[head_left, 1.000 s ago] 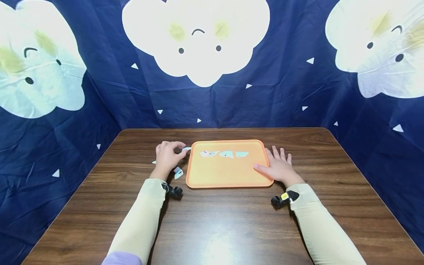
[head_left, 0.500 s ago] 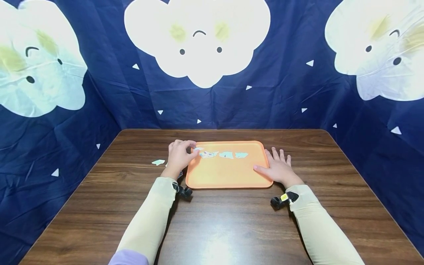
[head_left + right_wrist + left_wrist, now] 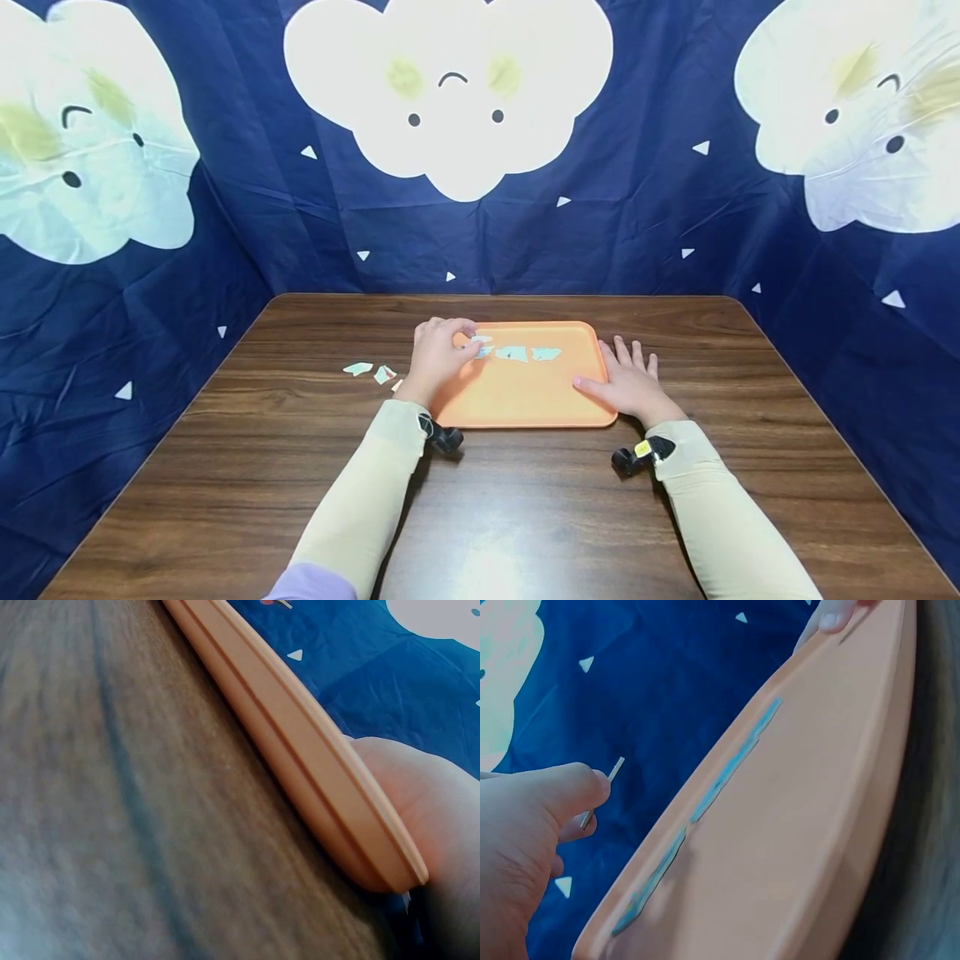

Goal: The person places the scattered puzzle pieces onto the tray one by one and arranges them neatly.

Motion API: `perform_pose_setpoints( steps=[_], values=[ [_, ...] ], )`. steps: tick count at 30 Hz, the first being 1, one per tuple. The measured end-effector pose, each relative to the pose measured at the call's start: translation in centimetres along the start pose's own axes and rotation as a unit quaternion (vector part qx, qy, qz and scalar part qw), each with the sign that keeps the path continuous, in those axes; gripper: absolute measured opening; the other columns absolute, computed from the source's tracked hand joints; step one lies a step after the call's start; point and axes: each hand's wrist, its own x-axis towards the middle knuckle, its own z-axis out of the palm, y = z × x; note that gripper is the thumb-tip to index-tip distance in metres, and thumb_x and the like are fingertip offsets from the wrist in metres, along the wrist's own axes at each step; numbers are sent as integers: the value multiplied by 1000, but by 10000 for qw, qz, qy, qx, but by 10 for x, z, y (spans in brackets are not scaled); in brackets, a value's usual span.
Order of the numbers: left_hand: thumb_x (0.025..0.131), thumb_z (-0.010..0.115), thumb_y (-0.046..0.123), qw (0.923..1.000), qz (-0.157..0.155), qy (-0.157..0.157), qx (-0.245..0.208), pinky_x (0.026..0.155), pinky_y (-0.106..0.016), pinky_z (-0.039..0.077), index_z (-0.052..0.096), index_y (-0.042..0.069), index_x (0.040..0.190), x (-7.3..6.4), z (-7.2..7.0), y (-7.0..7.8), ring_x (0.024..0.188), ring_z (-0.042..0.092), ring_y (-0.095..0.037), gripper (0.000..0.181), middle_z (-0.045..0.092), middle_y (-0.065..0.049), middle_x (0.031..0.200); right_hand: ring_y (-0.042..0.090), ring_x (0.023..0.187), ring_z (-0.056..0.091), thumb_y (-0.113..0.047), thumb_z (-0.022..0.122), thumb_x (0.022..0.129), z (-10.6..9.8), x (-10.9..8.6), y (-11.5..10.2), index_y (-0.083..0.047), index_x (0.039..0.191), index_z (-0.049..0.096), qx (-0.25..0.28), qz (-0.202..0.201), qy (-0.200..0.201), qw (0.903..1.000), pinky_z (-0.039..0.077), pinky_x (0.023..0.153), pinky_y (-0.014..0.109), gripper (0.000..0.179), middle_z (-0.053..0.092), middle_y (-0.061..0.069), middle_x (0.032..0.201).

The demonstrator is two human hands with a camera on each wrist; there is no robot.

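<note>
Over the left part of an orange tray [image 3: 525,400], my left hand [image 3: 438,354] pinches a thin, jagged, pale blue puzzle piece [image 3: 616,768] between thumb and fingers. In the left wrist view it is seen edge-on, raised above the tray. Similar pieces lie in a row along the tray's far side: one in the middle [image 3: 512,354], one at the right [image 3: 546,354], and one at the left partly covered by my left hand. My right hand [image 3: 633,385] rests at the tray's right edge, fingers spread straight on the table and thumb across the rim.
Left of the tray, loose puzzle pieces lie on the brown wooden table [image 3: 525,500], one farthest left [image 3: 358,368], another [image 3: 385,374] nearer, and a third half hidden by my left wrist. A dark blue curtain [image 3: 420,233] with white clouds surrounds the table's back and sides.
My left hand has moved right with the pinched puzzle piece, from beside the tray to over its left part, uncovering loose pieces on the table. My right hand has stayed in place.
</note>
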Motion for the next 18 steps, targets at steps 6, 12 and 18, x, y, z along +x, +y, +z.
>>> perform_pose_setpoints(
  steps=[6,12,18],
  values=[
    [86,77,31,10000,2,-45,10,105,-50,31,75,15,112,4,9,16,102,58,-23,30,74,5,98,53,149,-9,-80,44,88,0,0,0,-7,162,13,-40,13,12,10000,-12,110,72,109,2,28,165],
    [88,77,33,9993,-46,-291,218,100,-49,36,75,18,112,10,21,38,105,58,-23,29,75,7,101,52,149,-10,-80,45,88,-1,0,0,-7,162,13,-2,54,-7,10000,-12,111,72,109,2,28,166],
    [89,75,36,9980,-48,-515,375,102,-49,34,74,22,114,15,38,56,108,57,-21,28,74,11,102,51,150,-9,-80,45,88,-1,1,-1,-8,162,12,-52,78,-67,9999,-11,111,71,109,2,27,166]
  ],
)
